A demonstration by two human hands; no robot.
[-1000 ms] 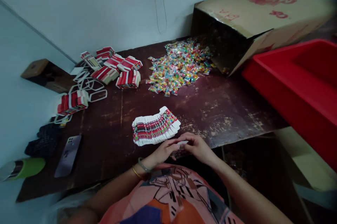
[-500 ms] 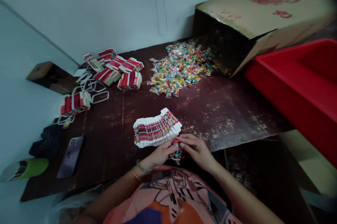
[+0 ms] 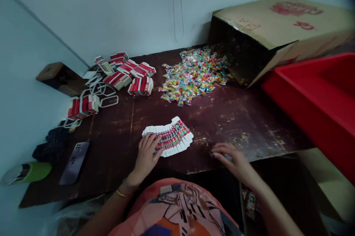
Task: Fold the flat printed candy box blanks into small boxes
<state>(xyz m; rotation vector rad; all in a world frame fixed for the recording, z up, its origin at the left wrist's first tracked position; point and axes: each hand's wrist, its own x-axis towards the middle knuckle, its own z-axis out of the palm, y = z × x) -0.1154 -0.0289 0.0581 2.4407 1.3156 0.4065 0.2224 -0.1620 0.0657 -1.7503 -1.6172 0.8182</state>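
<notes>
My left hand [image 3: 146, 151] lies with fingers spread on the left end of a fanned stack of flat printed cartons [image 3: 173, 137] on the dark wooden table [image 3: 235, 117]. My right hand [image 3: 232, 159] hovers at the table's front edge, to the right of the stack, fingers stretched out and somewhat blurred, nothing visible in it. A heap of small colourful wrapped candies [image 3: 194, 74] lies farther back in the middle.
A tipped cardboard box [image 3: 277, 32] opens toward the candies at the back right. A red tub [image 3: 321, 99] stands at the right. Bundles of red-and-white cartons [image 3: 122, 77] lie at the back left. A phone [image 3: 74, 162], dark gloves [image 3: 51, 145] and a green bottle [image 3: 26, 172] lie at the left.
Both hands held a small carton together at the table's front edge. They have parted: the left moved onto the fanned stack, the right swung out to the right. The carton is out of sight.
</notes>
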